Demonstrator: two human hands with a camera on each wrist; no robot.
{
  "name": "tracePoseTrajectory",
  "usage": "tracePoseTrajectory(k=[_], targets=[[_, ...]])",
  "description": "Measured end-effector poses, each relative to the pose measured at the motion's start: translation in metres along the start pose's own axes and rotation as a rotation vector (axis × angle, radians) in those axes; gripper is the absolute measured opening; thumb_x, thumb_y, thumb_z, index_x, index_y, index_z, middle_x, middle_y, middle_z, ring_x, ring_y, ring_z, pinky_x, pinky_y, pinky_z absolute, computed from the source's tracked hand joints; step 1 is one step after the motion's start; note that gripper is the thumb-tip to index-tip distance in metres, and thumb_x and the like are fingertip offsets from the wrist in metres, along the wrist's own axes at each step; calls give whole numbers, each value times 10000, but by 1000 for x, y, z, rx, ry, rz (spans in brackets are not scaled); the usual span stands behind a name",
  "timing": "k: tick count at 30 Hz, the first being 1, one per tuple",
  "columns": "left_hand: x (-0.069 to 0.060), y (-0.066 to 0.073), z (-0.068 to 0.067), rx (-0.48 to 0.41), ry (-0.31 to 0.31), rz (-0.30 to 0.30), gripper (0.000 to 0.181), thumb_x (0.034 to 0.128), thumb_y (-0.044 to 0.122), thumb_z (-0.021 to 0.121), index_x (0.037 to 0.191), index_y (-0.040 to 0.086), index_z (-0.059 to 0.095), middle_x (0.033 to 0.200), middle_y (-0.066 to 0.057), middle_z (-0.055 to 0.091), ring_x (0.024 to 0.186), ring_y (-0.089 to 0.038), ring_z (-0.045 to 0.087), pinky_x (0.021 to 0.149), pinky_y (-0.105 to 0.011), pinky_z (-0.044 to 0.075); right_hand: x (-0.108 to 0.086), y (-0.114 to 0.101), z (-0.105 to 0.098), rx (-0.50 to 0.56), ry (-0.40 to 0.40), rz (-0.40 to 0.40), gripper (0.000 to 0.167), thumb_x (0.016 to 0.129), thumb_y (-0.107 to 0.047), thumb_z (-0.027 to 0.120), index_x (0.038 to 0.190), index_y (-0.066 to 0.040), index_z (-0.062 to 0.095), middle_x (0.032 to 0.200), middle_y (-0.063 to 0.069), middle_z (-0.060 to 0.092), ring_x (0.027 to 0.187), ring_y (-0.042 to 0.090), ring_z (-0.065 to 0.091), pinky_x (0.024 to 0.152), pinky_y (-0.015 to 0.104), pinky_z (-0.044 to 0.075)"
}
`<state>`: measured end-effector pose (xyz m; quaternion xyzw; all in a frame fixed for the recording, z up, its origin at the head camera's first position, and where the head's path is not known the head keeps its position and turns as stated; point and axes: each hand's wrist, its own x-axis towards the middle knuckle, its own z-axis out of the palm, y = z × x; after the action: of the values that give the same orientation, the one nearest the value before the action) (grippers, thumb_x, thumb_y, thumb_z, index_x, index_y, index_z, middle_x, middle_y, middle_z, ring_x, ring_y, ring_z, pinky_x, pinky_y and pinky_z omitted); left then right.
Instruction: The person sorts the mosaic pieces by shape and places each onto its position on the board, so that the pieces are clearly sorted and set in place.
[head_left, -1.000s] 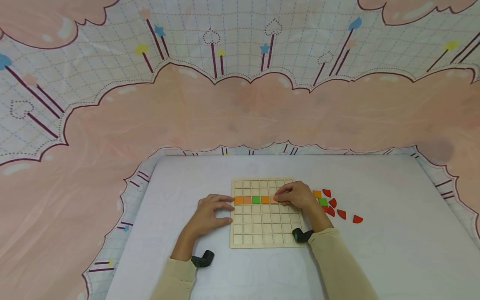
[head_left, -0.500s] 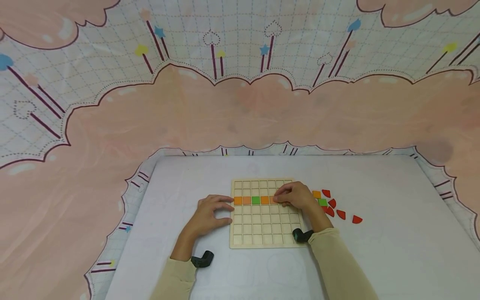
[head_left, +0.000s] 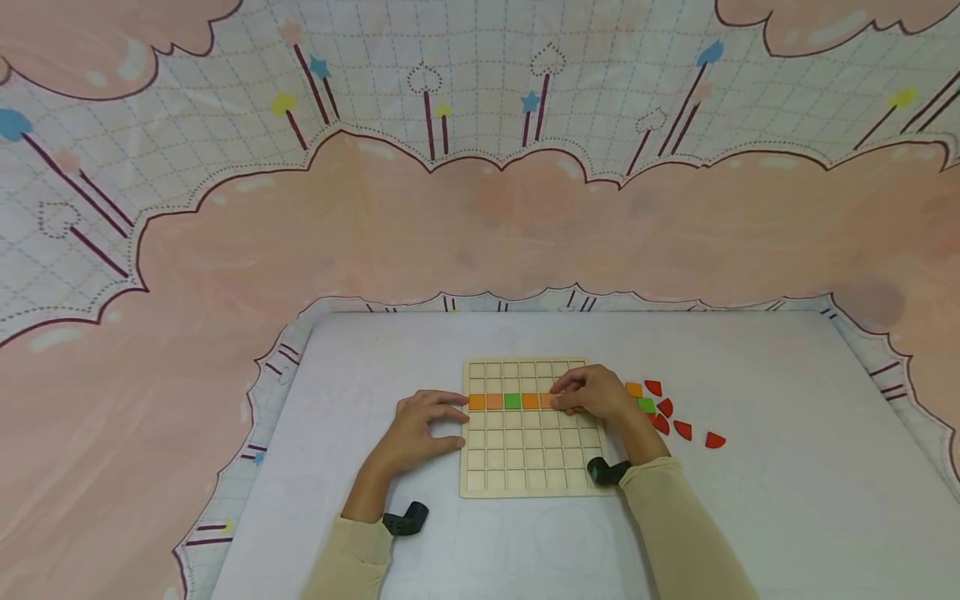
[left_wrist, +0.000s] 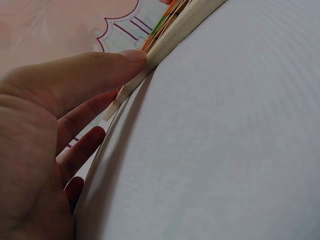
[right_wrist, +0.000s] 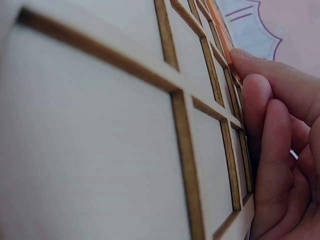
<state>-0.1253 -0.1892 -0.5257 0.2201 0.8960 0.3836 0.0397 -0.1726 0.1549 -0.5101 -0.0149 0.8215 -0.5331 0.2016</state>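
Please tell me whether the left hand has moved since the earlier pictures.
No, not visibly: judged against the table in the head view, the left hand stays put at the board's left edge.

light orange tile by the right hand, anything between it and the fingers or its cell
Nothing visible: the right hand appears to touch the light orange tile directly, at its right side. No other piece shows between the tile and the wooden board below, though the hand hides part of that area.
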Motion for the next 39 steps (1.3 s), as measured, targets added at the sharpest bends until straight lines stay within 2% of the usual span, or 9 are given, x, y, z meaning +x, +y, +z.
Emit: tracePoseTrajectory(k=[7,9,14,17,20,26,33,39], targets=[[1,-2,1,6,-4,-10,274,786,277,880,1044,265,788,1346,89,667,1325,-199,529,1101,-515,275,-2,0,-1,8,-8,-4,275,810,-145,860,1027,-8,762,687,6,642,617,147,637,598,241,517],[1,-2,1,5,-2,-10,270,789,273,877,1044,264,788,1345,91,667,1325,-195,529,1100,-512,276,-3,-1,-3,-12,4,7,286,810,-176,864,1038,-33,767,720,7,666,650,143,647,646,238,513],[0,-2,1,3,-1,-4,270,787,268,878,1042,268,787,1344,95,667,1322,-191,530,1091,-507,279,-16,-8,-16,-46,22,51,286,866,-236,811,1112,-99,764,953,36,728,880,175,658,815,263,512],[0,-3,1,1,-2,0,268,790,267,877,1042,268,786,1345,96,667,1325,-192,529,1097,-512,274,-23,-10,-30,-58,51,41,277,896,-251,782,1137,-116,756,1043,56,714,958,212,619,836,291,526],[0,-3,0,1,-4,2,265,794,270,874,1044,267,785,1347,94,666,1328,-196,528,1103,-515,272,-29,-12,-47,-104,97,22,300,910,-285,769,1157,-116,746,1106,77,708,990,244,591,817,328,534],[0,-3,0,3,-10,-6,270,795,274,872,1050,263,786,1351,95,664,1335,-198,525,1105,-514,269,-40,-9,-76,-260,179,85,381,927,-415,734,1200,-149,731,1170,110,687,1016,262,575,772,298,516],[0,-3,-1,7,-18,-17,272,795,273,869,1054,266,784,1358,104,658,1345,-189,518,1111,-506,264,-46,8,-95,-385,172,130,372,945,-365,720,1211,-105,717,1129,159,653,852,256,612,684,302,546],[0,-2,0,8,-19,-22,269,798,278,867,1054,264,783,1361,99,657,1351,-194,513,1117,-506,259,-46,21,-99,-433,174,112,356,924,-391,741,1150,-116,748,1147,164,623,979,294,566,707,292,507]])
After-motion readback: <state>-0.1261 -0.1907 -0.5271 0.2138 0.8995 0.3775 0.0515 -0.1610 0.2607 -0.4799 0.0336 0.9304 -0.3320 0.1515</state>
